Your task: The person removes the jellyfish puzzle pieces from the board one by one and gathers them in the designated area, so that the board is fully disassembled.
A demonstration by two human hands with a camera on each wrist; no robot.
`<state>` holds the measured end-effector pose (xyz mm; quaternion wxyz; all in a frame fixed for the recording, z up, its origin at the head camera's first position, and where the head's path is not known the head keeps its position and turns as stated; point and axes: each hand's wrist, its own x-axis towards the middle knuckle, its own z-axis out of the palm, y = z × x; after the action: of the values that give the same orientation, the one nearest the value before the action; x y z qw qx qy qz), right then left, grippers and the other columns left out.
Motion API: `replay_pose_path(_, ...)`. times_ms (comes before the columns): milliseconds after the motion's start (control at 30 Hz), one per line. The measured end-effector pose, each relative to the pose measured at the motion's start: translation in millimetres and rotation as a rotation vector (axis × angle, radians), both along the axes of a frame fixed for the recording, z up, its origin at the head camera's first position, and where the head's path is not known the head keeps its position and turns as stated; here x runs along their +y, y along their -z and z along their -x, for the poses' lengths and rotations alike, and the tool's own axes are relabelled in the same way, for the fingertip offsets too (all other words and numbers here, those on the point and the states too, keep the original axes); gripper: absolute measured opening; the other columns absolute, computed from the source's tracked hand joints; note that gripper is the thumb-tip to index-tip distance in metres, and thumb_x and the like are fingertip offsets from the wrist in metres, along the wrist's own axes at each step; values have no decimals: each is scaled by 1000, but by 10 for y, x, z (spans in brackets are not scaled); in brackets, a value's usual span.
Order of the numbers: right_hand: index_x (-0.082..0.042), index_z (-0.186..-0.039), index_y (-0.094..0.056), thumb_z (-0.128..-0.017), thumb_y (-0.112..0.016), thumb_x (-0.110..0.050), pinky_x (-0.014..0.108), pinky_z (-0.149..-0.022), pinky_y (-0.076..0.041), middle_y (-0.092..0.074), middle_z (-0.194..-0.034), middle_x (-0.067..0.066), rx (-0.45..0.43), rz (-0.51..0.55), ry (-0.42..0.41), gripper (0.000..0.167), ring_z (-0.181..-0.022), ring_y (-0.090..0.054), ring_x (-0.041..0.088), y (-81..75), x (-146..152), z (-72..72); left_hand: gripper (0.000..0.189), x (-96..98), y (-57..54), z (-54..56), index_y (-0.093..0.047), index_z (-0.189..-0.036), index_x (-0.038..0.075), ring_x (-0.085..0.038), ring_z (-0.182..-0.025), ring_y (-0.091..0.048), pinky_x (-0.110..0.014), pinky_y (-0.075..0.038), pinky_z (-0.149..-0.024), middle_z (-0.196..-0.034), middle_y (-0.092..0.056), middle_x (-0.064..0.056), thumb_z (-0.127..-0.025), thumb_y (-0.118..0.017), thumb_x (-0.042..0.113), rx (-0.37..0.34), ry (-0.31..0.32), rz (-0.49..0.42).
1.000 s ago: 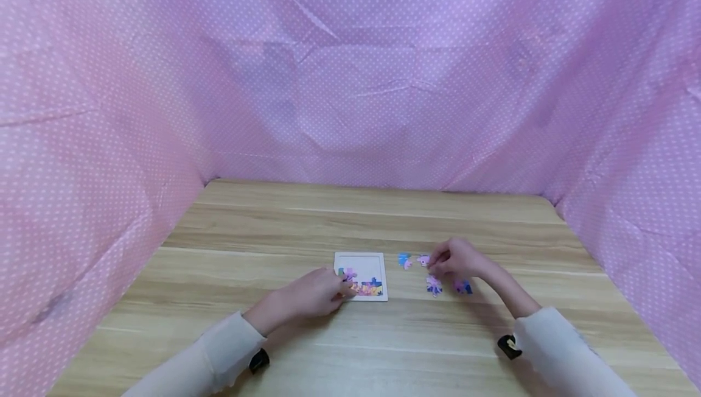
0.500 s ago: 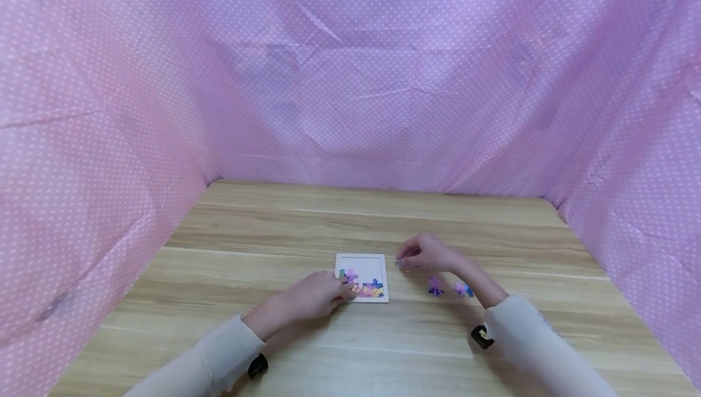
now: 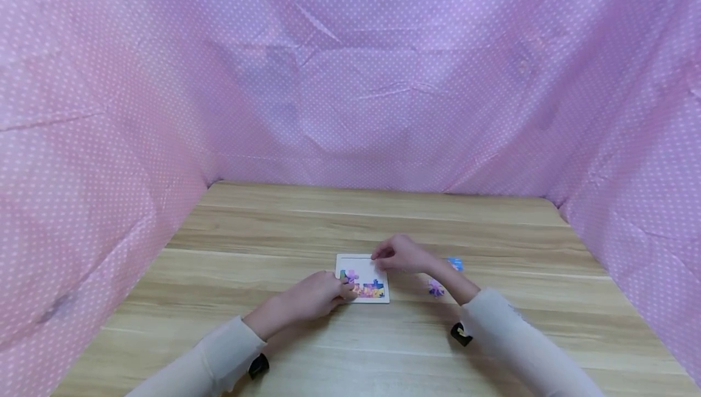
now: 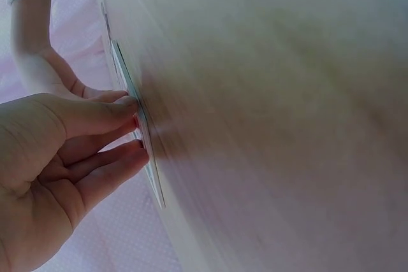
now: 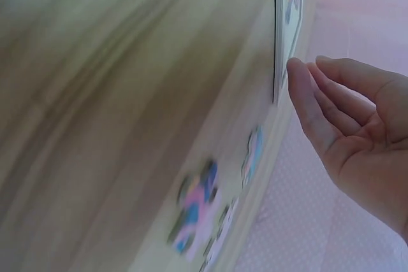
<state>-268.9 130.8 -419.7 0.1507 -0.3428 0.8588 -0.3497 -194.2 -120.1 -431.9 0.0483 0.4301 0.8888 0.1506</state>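
Note:
A white-framed jigsaw puzzle board (image 3: 387, 293) lies flat on the wooden table, with joined colourful pieces (image 3: 368, 290) along its near side and bare white backing behind them. My left hand (image 3: 320, 293) rests its fingertips on the board's near left corner; in the left wrist view its thumb and fingers (image 4: 115, 173) reach the board's edge, spread apart. Above the board's far right corner is my right hand (image 3: 402, 255). Its fingers are loosely bent, and the right wrist view shows no piece between the tips. A purple-pink loose piece (image 3: 435, 288) lies under the right forearm.
Right of the board, a blue loose piece (image 3: 455, 263) shows past the forearm. The right wrist view shows a blue-and-pink piece (image 5: 252, 156) near the board and others beside it. Pink dotted cloth (image 3: 350, 111) hangs around the table's back and sides.
My right hand has moved left, from among the loose pieces to over the board's far right corner. The blue piece is now uncovered. My left hand has stayed on the board.

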Motion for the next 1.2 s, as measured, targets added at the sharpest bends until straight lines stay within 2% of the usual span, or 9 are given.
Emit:
replay_pose_path(200, 4, -106, -72, -95, -67, -3, 23, -68, -53, -72, -93, 7, -72, -10, -10, 15, -77, -64, 10, 29, -176, -25, 23, -2, 4, -8, -76, -116, 12, 1, -70, -54, -16, -49, -65, -108, -75, -2, -96, -69, 7, -28, -10, -9)
replay_pose_path(567, 2, -104, -73, -93, -70, -5, 24, -76, -54, -72, -91, 2, -63, -39, -24, 13, -83, -65, 9, 35, -411, -32, 19, -7, 24, 3, -78, -111, 9, 3, -71, -55, -11, -46, -65, -100, -75, 0, -94, -70, 7, 17, 32, -4)
replay_pose_path(800, 0, -96, -73, -85, -80, -5, 20, -71, -52, -69, -83, -1, 20, -69, -12, 14, -75, -62, 7, 78, -545, -40, 14, -4, 22, 27, -79, -103, 11, 0, -62, -47, -12, -40, -58, -83, -70, 3, -93, -71, 4, 62, 66, -30)
replay_pose_path(967, -1, -93, -70, -86, -79, -2, 20, -68, -51, -64, -79, -2, -9, -76, -36, 11, -72, -58, 7, 94, -572, -43, 11, -5, 7, 21, -77, -95, 14, -1, -60, -45, -13, -38, -56, -77, -64, 5, -92, -72, 4, 81, 74, -19)
replay_pose_path(1200, 3, -95, -64, -87, -76, 2, 18, -68, -48, -60, -81, 0, -50, -70, -64, 14, -74, -53, 6, 95, -581, -47, 12, -5, 8, 26, -78, -96, 12, -2, -61, -46, -14, -40, -57, -78, -66, 4, -92, -72, 2, 83, 72, -29)
